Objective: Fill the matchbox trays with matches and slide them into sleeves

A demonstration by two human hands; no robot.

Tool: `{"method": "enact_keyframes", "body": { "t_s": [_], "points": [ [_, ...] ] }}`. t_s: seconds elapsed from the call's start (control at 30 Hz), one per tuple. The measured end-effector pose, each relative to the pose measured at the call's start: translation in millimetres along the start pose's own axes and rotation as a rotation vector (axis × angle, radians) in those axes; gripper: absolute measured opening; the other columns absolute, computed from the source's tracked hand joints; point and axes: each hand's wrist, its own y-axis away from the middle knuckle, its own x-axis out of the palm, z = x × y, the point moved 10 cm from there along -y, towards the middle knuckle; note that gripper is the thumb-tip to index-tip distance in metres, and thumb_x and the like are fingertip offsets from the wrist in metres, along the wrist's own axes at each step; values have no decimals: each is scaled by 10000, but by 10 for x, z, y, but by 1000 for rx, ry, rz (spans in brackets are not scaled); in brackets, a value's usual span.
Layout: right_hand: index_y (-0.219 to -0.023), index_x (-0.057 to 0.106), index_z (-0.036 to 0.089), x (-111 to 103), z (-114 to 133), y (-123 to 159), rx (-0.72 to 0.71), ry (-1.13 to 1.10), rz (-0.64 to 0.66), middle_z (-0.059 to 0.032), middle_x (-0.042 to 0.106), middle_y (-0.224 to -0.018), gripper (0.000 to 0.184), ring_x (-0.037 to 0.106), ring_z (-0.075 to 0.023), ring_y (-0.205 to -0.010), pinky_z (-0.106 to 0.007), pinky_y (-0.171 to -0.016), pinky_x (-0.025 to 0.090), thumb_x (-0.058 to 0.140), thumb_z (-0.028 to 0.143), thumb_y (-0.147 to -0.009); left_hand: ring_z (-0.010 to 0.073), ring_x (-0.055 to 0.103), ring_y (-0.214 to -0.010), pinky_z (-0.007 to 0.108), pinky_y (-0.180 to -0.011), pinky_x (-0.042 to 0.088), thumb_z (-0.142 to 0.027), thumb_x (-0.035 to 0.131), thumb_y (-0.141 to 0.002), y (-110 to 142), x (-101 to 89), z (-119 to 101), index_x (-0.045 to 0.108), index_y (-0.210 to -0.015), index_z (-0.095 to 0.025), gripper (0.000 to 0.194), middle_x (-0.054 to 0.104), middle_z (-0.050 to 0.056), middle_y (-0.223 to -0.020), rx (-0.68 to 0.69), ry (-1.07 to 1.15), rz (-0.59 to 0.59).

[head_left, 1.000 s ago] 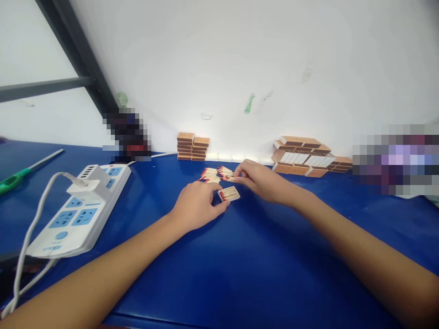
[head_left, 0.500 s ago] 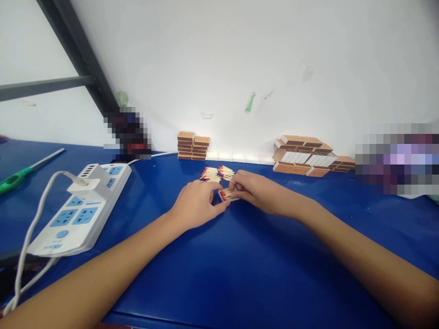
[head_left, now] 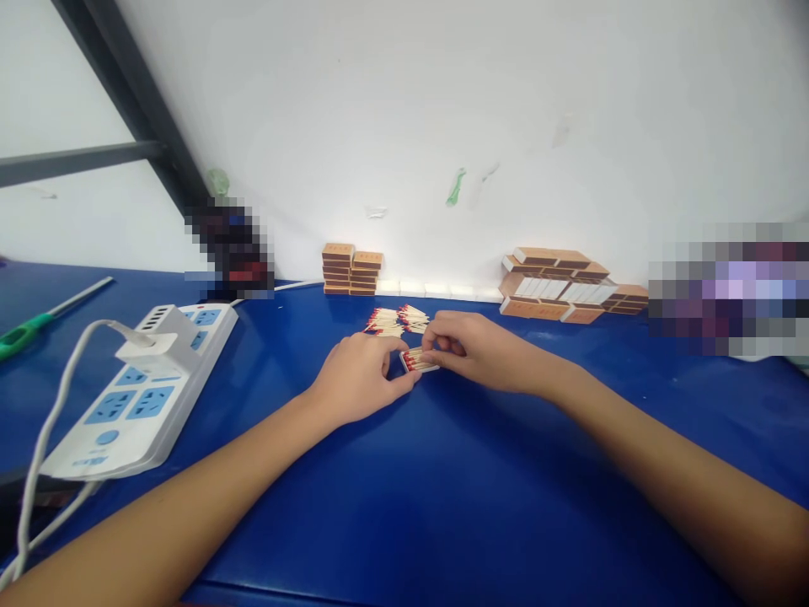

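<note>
A small white matchbox tray (head_left: 404,363) lies on the blue table between my hands, with red-tipped matches (head_left: 415,362) lying in it. My left hand (head_left: 363,377) grips the tray's left end, its thumb at the near edge and its fingers at the far one. Above the tray's right end, my right hand (head_left: 477,350) has thumb and forefinger closed on the matches; its other fingers are curled. Just behind the tray sit loose match piles (head_left: 385,321), heads to the left. The right end of the tray is hidden by my right fingers.
Stacked matchboxes (head_left: 352,270) stand by the wall, left of a row of white pieces (head_left: 436,290). A larger matchbox stack (head_left: 553,287) is at the right. A power strip (head_left: 148,379) with cables and a green-handled tool (head_left: 29,335) lie on the left.
The matches in the tray look more evenly lined up. My right fingers have shifted slightly on them, while my left hand stays at the tray. The whole view has moved a little.
</note>
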Motion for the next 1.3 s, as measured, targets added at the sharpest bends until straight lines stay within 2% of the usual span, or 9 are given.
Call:
{"method": "enact_keyframes", "body": {
  "t_s": [0.13, 0.33, 0.47, 0.67, 0.9, 1.3],
  "points": [
    [-856, 637, 204, 29, 9, 6, -9, 13, 14, -30, 600, -835, 170, 508, -153, -725, -293, -671, 371, 622, 327, -973, 132, 529, -551, 286, -549, 286, -488, 674, -892, 2, -8, -8, 779, -1059, -253, 306, 624, -39, -607, -2, 3, 0],
    [-919, 638, 203, 12, -29, -2, -8, 23, -3, -37, 602, -890, 72, 535, -158, -776, -289, -703, 387, 607, 245, -968, 131, 516, -548, 290, -549, 287, -481, 662, -899, 2, -2, -13, 783, -1051, -247, 304, 613, -35, -601, 10, -4, 6],
    [-887, 610, 200, 39, -65, 1, -11, 16, 6, -36, 597, -902, 99, 537, -154, -778, -282, -706, 397, 591, 227, -980, 132, 523, -550, 287, -547, 285, -492, 669, -894, -6, 9, 1, 779, -1086, -249, 329, 610, -39, -597, 3, -5, 8],
    [-1039, 621, 220, 75, -92, 14, -44, 5, -6, -43, 578, -1008, 79, 550, -147, -786, -288, -731, 423, 559, 262, -1014, 130, 522, -555, 287, -553, 293, -472, 668, -894, 2, 1, -8, 779, -1058, -268, 283, 607, -46, -596, 6, -11, 12],
    [-954, 608, 205, 103, -77, 0, -35, -15, -1, -45, 585, -1000, 91, 561, -155, -820, -289, -737, 430, 534, 191, -1005, 130, 522, -553, 287, -553, 288, -475, 670, -889, -3, 2, -5, 775, -1026, -270, 268, 613, -49, -597, 5, -15, 8],
    [-933, 591, 203, 124, -96, -1, -10, -6, 16, -58, 594, -1024, 134, 564, -165, -825, -304, -746, 432, 495, 219, -1025, 132, 527, -557, 285, -558, 296, -485, 675, -885, -3, 7, 4, 776, -1038, -280, 274, 619, -52, -601, -2, -12, 5]
  ]
}}
